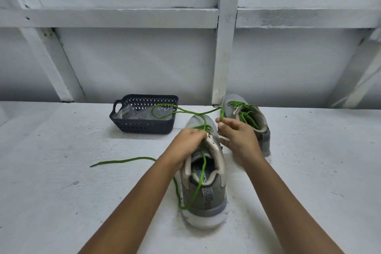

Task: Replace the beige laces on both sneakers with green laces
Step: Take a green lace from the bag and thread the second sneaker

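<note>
Green lace [221, 114] pinched by right fingers [222, 125]; left fingers [195, 134] gripping near sneaker [206, 198], wide table [61, 192] leftward.

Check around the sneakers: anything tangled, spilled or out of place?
Nothing spilled or damaged. The green lace loops slack over the basket near its right corner, and another stretch drapes through the near sneaker and down by its heel; either could snag.

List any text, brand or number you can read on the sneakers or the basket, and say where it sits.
"OK": on the insole of the near sneaker; further letters are cut off.
Green mark beside it on the insole: too small to read.
Dark marks on the near sneaker's tongue: too blurred to read.
Far sneaker and basket: no readable text.
</note>
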Motion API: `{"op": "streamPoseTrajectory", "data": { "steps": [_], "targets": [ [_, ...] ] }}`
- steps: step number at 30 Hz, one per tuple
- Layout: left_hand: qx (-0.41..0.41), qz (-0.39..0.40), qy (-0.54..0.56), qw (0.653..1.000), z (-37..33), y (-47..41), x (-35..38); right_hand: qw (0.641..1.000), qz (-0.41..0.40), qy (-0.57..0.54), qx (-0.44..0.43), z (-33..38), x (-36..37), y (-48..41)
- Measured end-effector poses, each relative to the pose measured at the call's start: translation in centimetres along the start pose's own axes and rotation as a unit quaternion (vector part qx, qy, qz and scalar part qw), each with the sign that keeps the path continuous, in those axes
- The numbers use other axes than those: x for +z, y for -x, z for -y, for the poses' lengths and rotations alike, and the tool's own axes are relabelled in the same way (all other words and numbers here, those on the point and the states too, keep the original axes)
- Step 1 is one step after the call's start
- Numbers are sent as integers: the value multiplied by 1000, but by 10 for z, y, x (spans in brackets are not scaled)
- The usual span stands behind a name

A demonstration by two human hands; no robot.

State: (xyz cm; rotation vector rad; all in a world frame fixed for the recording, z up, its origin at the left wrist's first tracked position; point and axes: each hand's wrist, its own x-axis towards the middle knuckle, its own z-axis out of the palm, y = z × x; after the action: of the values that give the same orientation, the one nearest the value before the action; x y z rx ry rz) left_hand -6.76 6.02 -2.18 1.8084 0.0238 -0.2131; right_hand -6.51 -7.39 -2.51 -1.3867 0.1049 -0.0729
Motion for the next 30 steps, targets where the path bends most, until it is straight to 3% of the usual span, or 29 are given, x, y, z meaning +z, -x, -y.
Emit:
{"op": "streamPoseTrajectory", "data": {
  "steps": [4, 10, 22, 30],
  "targets": [
    [4, 12, 106, 994, 6, -2, 1, 999, -31, -31, 8, -8, 6, -1],
    [5, 9, 164, 986, 10, -5, 2, 998, -53, -6, -21, -18, 9, -4],
    [9, 18, 199, 980, 11, -5, 3, 997, -60, 2, -45, -22, 12, -6],
    [10, 23, 202, 979, 13, -6, 4, 983, -69, 134, -102, -23, 8, -4]
  ]
}}
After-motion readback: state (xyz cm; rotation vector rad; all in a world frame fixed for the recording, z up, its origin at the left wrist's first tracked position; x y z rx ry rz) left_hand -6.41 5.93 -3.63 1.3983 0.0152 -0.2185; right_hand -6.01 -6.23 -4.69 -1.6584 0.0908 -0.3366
